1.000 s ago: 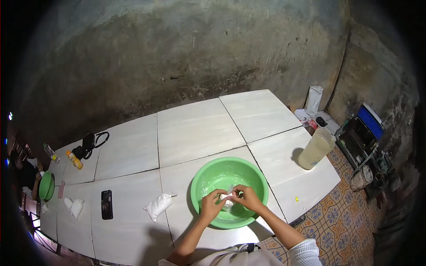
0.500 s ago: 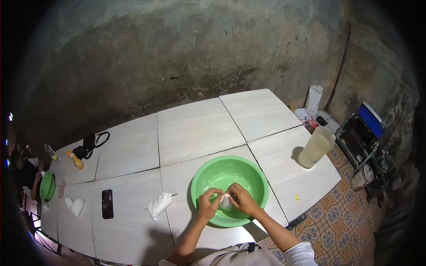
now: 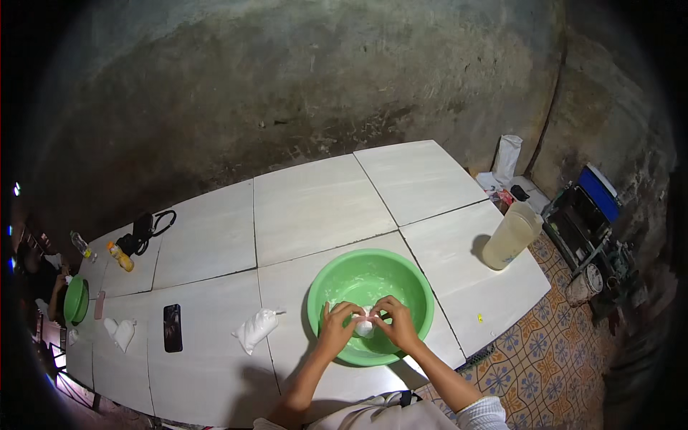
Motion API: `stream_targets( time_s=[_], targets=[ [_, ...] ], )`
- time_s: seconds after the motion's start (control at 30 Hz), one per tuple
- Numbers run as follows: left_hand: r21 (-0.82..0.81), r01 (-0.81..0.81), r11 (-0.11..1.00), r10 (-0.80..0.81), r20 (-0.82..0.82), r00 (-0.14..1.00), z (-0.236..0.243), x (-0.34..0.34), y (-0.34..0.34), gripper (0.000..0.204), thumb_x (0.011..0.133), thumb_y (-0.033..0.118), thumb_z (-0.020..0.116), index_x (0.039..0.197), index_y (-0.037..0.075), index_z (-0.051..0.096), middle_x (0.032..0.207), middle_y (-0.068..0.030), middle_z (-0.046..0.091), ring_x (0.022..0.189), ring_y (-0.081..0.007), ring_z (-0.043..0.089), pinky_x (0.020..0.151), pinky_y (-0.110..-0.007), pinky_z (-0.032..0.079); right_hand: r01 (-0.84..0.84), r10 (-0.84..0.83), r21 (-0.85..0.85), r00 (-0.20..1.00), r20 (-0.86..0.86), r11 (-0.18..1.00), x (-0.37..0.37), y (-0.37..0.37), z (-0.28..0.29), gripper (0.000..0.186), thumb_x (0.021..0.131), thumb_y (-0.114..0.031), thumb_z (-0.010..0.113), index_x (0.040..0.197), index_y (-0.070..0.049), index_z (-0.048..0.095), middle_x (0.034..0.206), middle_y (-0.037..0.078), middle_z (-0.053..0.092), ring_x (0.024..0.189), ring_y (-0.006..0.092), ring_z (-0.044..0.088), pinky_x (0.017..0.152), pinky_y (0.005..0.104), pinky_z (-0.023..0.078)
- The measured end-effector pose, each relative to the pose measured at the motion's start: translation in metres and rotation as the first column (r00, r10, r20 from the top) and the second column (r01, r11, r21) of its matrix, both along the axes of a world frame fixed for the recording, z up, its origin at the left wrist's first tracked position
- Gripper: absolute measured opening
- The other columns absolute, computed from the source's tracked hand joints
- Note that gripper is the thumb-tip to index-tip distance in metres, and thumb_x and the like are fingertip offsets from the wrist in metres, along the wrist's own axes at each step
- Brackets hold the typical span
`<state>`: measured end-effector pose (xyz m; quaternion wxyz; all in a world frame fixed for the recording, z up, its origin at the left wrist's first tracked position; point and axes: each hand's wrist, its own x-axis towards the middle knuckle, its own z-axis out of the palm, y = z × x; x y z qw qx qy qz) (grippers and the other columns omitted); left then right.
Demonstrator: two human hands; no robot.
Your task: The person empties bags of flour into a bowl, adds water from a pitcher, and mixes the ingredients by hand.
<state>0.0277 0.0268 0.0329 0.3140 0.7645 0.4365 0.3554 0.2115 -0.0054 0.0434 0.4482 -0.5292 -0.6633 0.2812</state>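
A green plastic basin (image 3: 370, 269) stands on the white tiled table (image 3: 322, 201) in front of me, with a whitish, wet-looking residue inside. Over it, my left hand (image 3: 339, 326) and my right hand (image 3: 394, 324) pinch a small clear plastic bag with white content (image 3: 364, 328) from either side, pink showing near my fingertips. Left of the basin lies a white powder-filled bag (image 3: 255, 330). A tall translucent pitcher of pale liquid (image 3: 507, 244) stands to the right.
A black phone (image 3: 172, 327), more white bags (image 3: 120, 332), a yellow bottle (image 3: 120, 256), a black strapped object (image 3: 143, 233) and a second green basin (image 3: 75, 299) are left. A person (image 3: 43, 276) is at the far left edge. Equipment (image 3: 580, 229) stands on the patterned floor right.
My fingers have shifted slightly around the small bag, both hands still at it inside the basin. The objects on the table remain in place.
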Motion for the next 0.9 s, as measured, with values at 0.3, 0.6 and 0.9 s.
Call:
stream_targets(
  time_s=[0.3,0.6,0.9],
  targets=[
    [-0.067,0.236,0.969,-0.243,-0.141,0.96,0.014,-0.01,0.021,0.024,0.075,0.01,0.073,0.098,0.01,0.066,0.097,-0.0035,0.064,0.1,-0.0224,0.061,0.112,-0.051,0.031,0.028,-0.03,-0.021,0.998,-0.057,0.999,-0.001,-0.006,-0.005,0.01,0.082,-0.003,0.071,0.091,0.002,0.072,0.099,0.012,0.064,0.088,0.0223,0.067,0.073,0.0315,0.059],
    [0.192,0.172,0.966,-0.167,-0.045,0.985,0.001,0.015,0.0,0.018,0.081,-0.002,0.061,0.098,0.002,0.058,0.101,-0.0133,0.055,0.101,-0.0341,0.051,0.089,-0.043,0.043,0.06,-0.06,0.008,0.998,-0.032,0.998,0.003,-0.01,-0.009,0.01,0.083,-0.001,0.069,0.092,0.003,0.069,0.102,0.014,0.062,0.09,0.0242,0.065,0.075,0.0314,0.059],
    [0.196,0.186,0.963,-0.196,0.033,0.98,0.004,0.014,-0.003,0.019,0.078,-0.006,0.06,0.095,0.001,0.058,0.098,-0.0142,0.058,0.1,-0.0352,0.052,0.086,-0.043,0.044,-0.291,0.291,-0.002,0.957,-0.016,0.957,0.024,0.009,-0.01,0.017,0.082,-0.002,0.067,0.099,-0.002,0.063,0.1,0.011,0.056,0.094,0.0252,0.057,0.08,0.0349,0.049]
  ],
)
